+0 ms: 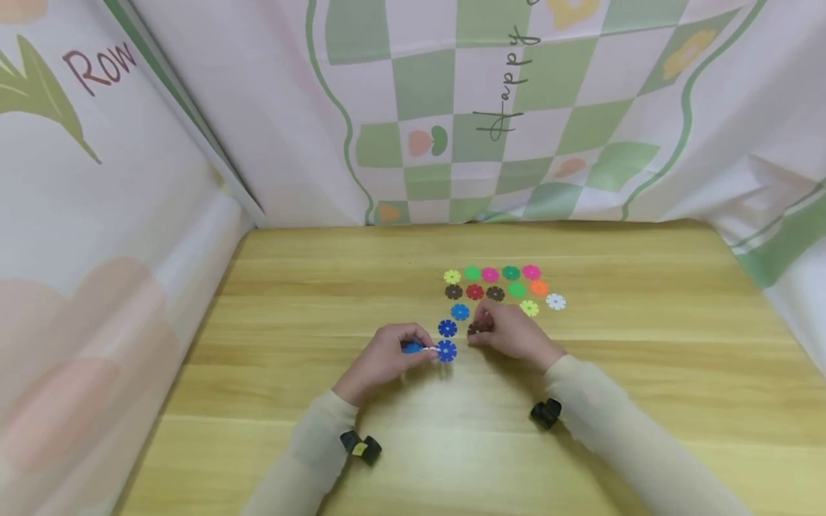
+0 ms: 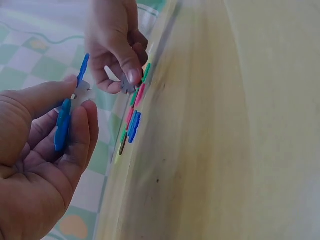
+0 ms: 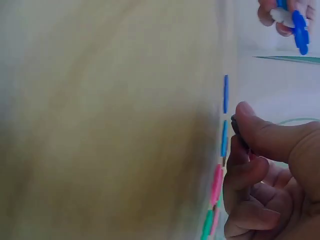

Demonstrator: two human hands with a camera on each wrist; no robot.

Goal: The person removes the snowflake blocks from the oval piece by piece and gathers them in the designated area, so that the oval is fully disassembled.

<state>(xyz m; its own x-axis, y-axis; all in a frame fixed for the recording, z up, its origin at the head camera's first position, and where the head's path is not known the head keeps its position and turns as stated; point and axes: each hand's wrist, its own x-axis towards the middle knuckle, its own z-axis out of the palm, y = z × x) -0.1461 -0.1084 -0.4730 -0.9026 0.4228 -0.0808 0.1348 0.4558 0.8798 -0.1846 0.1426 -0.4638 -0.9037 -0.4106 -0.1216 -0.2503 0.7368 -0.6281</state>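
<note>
My left hand (image 1: 387, 356) pinches a small joined set of slotted snowflake discs above the table. In it a white disc (image 2: 84, 95) sits between a light blue disc (image 2: 62, 125) and a dark blue disc (image 1: 446, 351), slotted together at angles. Between thumb and fingers of my right hand (image 1: 516, 333) is a single brown disc (image 1: 474, 329), held to the right of the set and apart from it. Seen edge-on in the right wrist view, that disc is partly covered by the fingertips. Beyond the hands, another dark blue disc (image 1: 447, 328) and a light blue disc (image 1: 460, 312) lie flat.
Loose discs lie in loose rows toward the back of the wooden table (image 1: 290, 301), among them a red disc (image 1: 475, 292), an orange disc (image 1: 538, 287) and a white disc (image 1: 556, 302). A patterned cloth (image 1: 422, 86) hangs behind the table, with more cloth at both sides.
</note>
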